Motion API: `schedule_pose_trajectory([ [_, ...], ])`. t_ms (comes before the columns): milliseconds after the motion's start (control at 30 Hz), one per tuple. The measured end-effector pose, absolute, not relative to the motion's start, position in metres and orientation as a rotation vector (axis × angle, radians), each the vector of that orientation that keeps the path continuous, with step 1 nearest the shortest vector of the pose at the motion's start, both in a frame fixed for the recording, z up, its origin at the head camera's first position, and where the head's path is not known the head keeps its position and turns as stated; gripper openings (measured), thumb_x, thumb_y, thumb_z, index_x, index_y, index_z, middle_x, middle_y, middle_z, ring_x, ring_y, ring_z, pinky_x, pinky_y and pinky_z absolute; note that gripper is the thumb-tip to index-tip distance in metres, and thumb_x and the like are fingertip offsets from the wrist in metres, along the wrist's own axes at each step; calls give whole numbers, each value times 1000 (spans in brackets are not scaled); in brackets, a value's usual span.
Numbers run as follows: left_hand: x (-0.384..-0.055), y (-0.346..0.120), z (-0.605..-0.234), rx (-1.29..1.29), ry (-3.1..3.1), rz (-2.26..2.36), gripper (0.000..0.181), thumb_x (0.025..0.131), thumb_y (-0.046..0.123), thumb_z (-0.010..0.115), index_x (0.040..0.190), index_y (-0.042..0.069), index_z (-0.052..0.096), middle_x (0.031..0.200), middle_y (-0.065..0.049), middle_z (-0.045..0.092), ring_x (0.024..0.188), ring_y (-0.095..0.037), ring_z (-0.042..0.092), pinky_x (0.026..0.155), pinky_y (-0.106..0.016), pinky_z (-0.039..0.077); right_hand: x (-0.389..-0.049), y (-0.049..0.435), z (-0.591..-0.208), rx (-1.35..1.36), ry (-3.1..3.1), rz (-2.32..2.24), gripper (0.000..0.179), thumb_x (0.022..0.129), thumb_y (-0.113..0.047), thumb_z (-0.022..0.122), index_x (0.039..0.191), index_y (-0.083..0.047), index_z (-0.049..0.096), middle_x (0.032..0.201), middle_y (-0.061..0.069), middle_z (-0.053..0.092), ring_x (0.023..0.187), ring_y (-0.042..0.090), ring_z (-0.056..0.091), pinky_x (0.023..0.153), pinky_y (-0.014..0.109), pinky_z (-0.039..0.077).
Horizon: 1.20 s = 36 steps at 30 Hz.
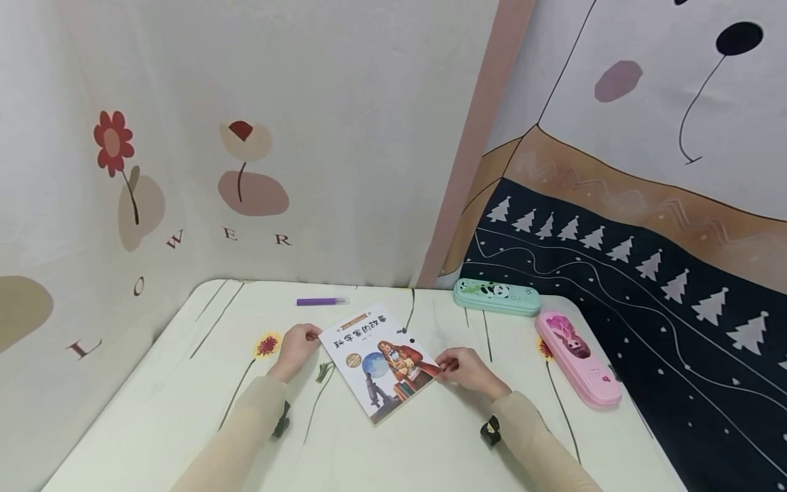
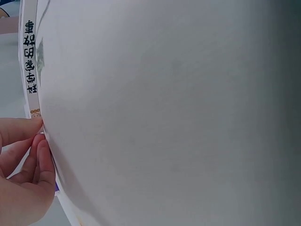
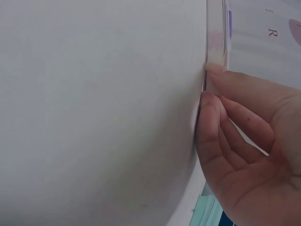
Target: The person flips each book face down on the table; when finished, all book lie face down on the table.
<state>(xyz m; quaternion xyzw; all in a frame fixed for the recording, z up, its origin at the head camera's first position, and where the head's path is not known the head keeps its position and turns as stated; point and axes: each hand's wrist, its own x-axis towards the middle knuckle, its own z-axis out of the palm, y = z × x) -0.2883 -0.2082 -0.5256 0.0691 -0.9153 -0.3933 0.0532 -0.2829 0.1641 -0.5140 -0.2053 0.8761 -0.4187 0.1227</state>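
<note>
A thin book [image 1: 381, 362] with a white illustrated cover lies at a slant in the middle of the table, its title upside down in the head view. My left hand [image 1: 298, 352] pinches its left corner. At its right corner, my right hand [image 1: 470, 371] grips the edge between thumb and fingers. In the left wrist view the book's spine [image 2: 29, 61] shows black lettering, with the left thumb and fingers [image 2: 40, 162] at its end. The right wrist view shows the book's thin edge [image 3: 215, 33] under the right thumb [image 3: 240, 84].
Behind the book lies a purple pen [image 1: 321, 301] with a clear end. A mint-green pencil case [image 1: 496, 298] with pandas sits at the back right, close to a pink pencil case [image 1: 578, 362] by the right edge. Patterned curtains [image 1: 344, 137] hang behind the flower-printed table [image 1: 430, 451].
</note>
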Motion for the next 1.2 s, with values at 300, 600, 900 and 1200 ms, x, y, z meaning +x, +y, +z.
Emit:
schedule_pose_trajectory([
  [300, -288, -206, -526, 198, -2784, -1200, 16, 80, 3, 60, 94, -3, 65, 87, -14, 63, 82, -24, 57, 76, -39, 48, -281, 163, -512, -622, 2584, -1167, 21, 71, -5, 74, 91, -1, 66, 75, 5, 62, 63, 8, 51, 53, 18, 43],
  [600, -288, -206, -525, 192, -2792, -1192, 17, 79, 3, 60, 95, -3, 65, 86, -15, 63, 81, -24, 57, 75, -38, 47, -279, 162, -514, -611, 2618, -1147, 19, 72, -5, 73, 89, -1, 67, 73, 3, 61, 62, 6, 50, 51, 18, 42],
  [900, -289, -207, -525, 179, -2803, -1160, 18, 79, -1, 57, 95, -4, 65, 86, -15, 63, 81, -25, 57, 75, -39, 47, -278, 159, -514, -547, 2622, -1153, 19, 72, -3, 72, 89, -1, 66, 74, 3, 60, 65, 10, 50, 52, 19, 42],
  [1200, -286, -206, -519, 168, -2814, -968, 16, 75, 2, 59, 89, -7, 61, 80, -17, 61, 74, -26, 57, 70, -40, 47, -271, 151, -512, -476, 2690, -1153, 15, 72, 1, 69, 87, 0, 65, 72, 3, 59, 64, 10, 50, 53, 19, 42],
])
